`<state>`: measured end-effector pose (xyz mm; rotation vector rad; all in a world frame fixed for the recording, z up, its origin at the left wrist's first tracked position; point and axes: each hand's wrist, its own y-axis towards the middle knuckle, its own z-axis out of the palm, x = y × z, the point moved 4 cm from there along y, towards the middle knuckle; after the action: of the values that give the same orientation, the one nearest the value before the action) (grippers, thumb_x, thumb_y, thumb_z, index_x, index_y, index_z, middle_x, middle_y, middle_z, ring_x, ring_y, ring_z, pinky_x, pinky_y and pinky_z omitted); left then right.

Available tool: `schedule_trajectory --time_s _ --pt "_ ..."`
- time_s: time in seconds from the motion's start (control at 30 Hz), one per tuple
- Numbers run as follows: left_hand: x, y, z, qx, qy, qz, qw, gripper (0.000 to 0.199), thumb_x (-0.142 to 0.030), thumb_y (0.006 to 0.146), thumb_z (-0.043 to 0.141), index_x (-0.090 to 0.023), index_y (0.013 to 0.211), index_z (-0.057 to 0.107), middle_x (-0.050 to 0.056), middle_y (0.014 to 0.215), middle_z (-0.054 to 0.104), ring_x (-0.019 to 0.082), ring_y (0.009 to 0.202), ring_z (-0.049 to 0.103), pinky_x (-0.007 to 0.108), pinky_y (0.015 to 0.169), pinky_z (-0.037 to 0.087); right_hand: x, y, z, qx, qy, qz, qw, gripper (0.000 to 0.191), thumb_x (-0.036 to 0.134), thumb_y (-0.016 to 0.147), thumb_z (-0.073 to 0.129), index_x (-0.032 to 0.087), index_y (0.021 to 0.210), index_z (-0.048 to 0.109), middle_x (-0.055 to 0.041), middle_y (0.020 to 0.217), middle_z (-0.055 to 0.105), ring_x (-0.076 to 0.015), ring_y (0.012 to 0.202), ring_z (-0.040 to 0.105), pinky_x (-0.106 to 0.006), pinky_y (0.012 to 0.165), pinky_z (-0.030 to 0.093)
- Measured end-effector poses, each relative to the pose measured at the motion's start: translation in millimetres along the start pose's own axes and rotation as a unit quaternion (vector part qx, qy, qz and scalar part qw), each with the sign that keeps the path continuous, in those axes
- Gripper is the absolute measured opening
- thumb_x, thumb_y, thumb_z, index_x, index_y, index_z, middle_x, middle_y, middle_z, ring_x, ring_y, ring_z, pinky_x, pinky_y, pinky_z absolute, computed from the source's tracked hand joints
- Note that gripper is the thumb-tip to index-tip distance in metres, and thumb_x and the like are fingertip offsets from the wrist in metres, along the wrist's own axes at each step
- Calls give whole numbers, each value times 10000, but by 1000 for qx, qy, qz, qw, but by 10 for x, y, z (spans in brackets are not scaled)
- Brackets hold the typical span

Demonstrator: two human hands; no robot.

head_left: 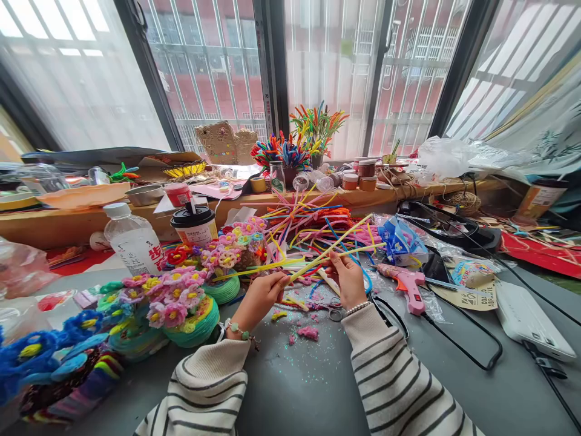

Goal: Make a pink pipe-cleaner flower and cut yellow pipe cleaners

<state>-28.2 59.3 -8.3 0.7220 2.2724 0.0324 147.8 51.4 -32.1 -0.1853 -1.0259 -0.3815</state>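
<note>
My left hand (263, 295) is closed in a pinch on the lower end of a pale yellow pipe cleaner (313, 261), which slants up to the right. My right hand (347, 283) is also closed, its fingertips gripping yellow pipe cleaner near the middle of that length. Yellow stems cross at this spot, so I cannot tell exactly which strand each hand pinches. Behind both hands lies a heap of loose multicoloured pipe cleaners (313, 221). Scissors (334, 309) rest under my right hand. Pink fluff scraps (308, 332) and glitter lie on the grey table (295, 387) between my wrists.
Pipe-cleaner flowers (175, 297) crowd the left, near a plastic bottle (131, 239) and a lidded cup (194, 224). To the right are a pink glue gun (408, 287) with its cable, a blue packet (402, 239) and a white power bank (533, 318). A wooden ledge (245, 206) runs behind.
</note>
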Motion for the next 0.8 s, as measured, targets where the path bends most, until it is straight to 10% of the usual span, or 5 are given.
schedule_trajectory --time_s 0.23,0.8 --pt "-24 5 -5 1 19 18 1000 356 -381 796 312 -142 676 546 -36 500 408 88 486 370 199 481 276 -47 -21 67 55 -20 8 998 289 331 497 702 121 676 618 39 441 544 -45 340 402 -171 329 281" --pt "10 -22 -170 -109 23 -22 994 343 -372 786 335 -141 693 570 -18 522 496 101 495 441 197 491 328 206 78 -228 -96 72 -81 989 297 435 588 610 144 627 567 64 399 518 -32 318 391 -157 314 288"
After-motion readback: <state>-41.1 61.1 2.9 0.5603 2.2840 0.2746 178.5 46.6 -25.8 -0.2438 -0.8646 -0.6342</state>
